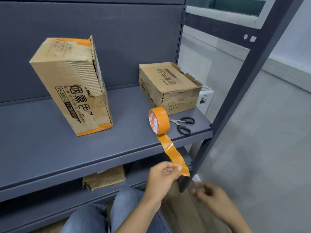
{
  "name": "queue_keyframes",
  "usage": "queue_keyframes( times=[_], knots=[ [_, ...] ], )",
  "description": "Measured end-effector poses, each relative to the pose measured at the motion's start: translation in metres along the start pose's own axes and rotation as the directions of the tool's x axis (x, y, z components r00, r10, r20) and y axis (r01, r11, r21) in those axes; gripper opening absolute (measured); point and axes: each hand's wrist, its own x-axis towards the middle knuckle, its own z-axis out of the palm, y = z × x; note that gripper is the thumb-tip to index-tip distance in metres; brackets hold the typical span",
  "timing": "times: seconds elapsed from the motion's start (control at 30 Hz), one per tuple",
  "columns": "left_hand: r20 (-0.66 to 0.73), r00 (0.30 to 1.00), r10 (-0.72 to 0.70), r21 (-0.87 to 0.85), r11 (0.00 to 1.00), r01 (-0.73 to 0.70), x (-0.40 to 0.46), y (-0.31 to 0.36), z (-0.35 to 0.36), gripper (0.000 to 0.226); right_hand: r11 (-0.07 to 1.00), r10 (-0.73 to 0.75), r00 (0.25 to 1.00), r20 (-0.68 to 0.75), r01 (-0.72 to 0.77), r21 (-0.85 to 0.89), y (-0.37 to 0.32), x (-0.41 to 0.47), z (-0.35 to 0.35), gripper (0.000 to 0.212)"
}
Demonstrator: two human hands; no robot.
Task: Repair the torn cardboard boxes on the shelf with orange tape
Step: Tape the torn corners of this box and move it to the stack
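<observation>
A roll of orange tape (159, 121) stands on edge on the grey shelf (50, 148), near its front right. A pulled-out strip of tape (173, 153) runs from the roll down past the shelf edge. My left hand (163, 175) pinches the strip's free end between thumb and fingers. My right hand (212, 194) hovers blurred to the right, fingers loosely curled, holding nothing. A tall cardboard box (72, 84) with orange tape at its top and bottom corners stands on the left. A smaller torn box (170, 88) sits at the back right.
Black-handled scissors (183, 124) lie on the shelf right of the roll. A dark metal upright (235, 98) frames the shelf's right side. Another cardboard box (104, 178) sits on the lower shelf. My knees in jeans (94, 216) are below.
</observation>
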Motion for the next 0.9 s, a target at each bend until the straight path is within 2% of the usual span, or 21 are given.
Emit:
queue_keyframes(
  times=[0.1, 0.17, 0.27, 0.33, 0.43, 0.57, 0.73, 0.8, 0.9],
  knots=[
    [0.034, 0.998, -0.058, -0.067, 0.996, 0.060, -0.005, 0.000, 0.005, 0.014, 0.977, -0.140, 0.975, -0.171, 0.165, 0.137, -0.015, 0.008, -0.021, 0.012],
    [0.033, 0.997, -0.067, -0.086, 0.994, 0.069, -0.010, 0.000, 0.008, 0.014, 0.953, -0.233, 0.937, -0.260, 0.273, 0.132, -0.033, 0.018, -0.032, 0.010],
    [0.009, 0.999, -0.053, -0.087, 0.995, 0.054, -0.015, -0.001, 0.006, 0.010, 0.914, -0.385, 0.846, -0.368, 0.405, -0.026, -0.064, 0.035, -0.046, 0.015],
    [0.001, 0.998, -0.069, -0.096, 0.993, 0.069, -0.017, -0.001, 0.007, 0.010, 0.870, -0.492, 0.793, -0.358, 0.456, -0.186, -0.087, 0.052, -0.053, 0.022],
    [-0.002, 0.996, -0.094, -0.109, 0.990, 0.093, -0.021, -0.002, 0.011, 0.010, 0.839, -0.511, 0.809, -0.291, 0.396, -0.375, -0.113, 0.080, -0.059, 0.031],
    [-0.015, 0.995, -0.103, -0.126, 0.987, 0.100, -0.023, -0.001, 0.012, 0.011, 0.773, -0.494, 0.852, -0.173, 0.339, -0.537, -0.130, 0.110, -0.057, 0.044],
    [-0.022, 0.993, -0.115, -0.129, 0.985, 0.111, -0.023, -0.003, 0.011, 0.010, 0.780, -0.390, 0.913, -0.121, 0.257, -0.571, -0.138, 0.124, -0.063, 0.058],
    [-0.039, 0.992, -0.118, -0.142, 0.984, 0.112, -0.023, -0.003, 0.012, 0.008, 0.768, -0.371, 0.922, -0.108, 0.240, -0.594, -0.141, 0.122, -0.067, 0.057],
    [-0.072, 0.989, -0.130, -0.156, 0.981, 0.117, -0.022, -0.005, 0.013, 0.012, 0.721, -0.363, 0.927, -0.098, 0.213, -0.660, -0.141, 0.111, -0.077, 0.045]
  ],
)
